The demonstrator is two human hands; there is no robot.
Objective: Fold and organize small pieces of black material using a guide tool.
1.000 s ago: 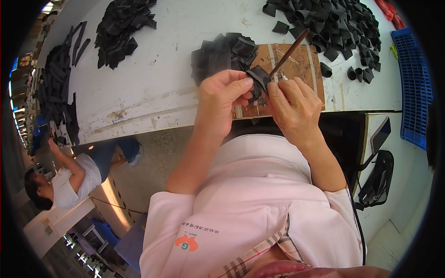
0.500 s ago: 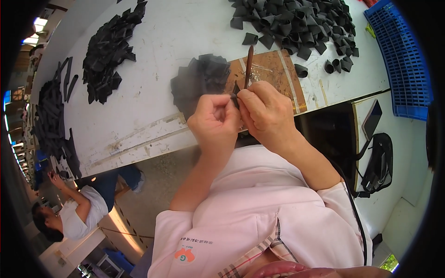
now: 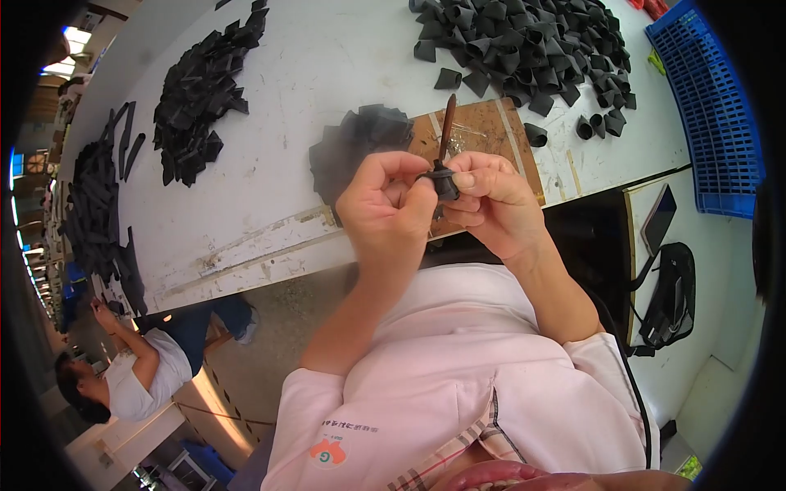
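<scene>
Both hands meet over the table's front edge. My left hand [image 3: 386, 203] pinches the left side of a small black folded piece [image 3: 444, 185], which looks like soft sheet material. My right hand [image 3: 503, 196] grips its right side between thumb and fingers. A slim brown tapered stick [image 3: 448, 129] rises just beyond the piece; whether it is held or fixed, I cannot tell. Behind the hands lies a brown board [image 3: 483, 131] with pale scraps on it. Left of the board is a heap of flat black pieces [image 3: 360, 143].
Rolled, cone-like black pieces [image 3: 532, 45] are heaped at the far right. More flat pieces [image 3: 201, 98] and black strips [image 3: 98, 204] lie left on the white table [image 3: 270, 164]. A blue plastic crate [image 3: 712, 114] stands right. A seated co-worker [image 3: 147, 360] is at lower left.
My right hand has turned and shifted slightly right, showing its thumb and inner fingers. The black piece now shows more fully between both hands. The view has shifted slightly.
</scene>
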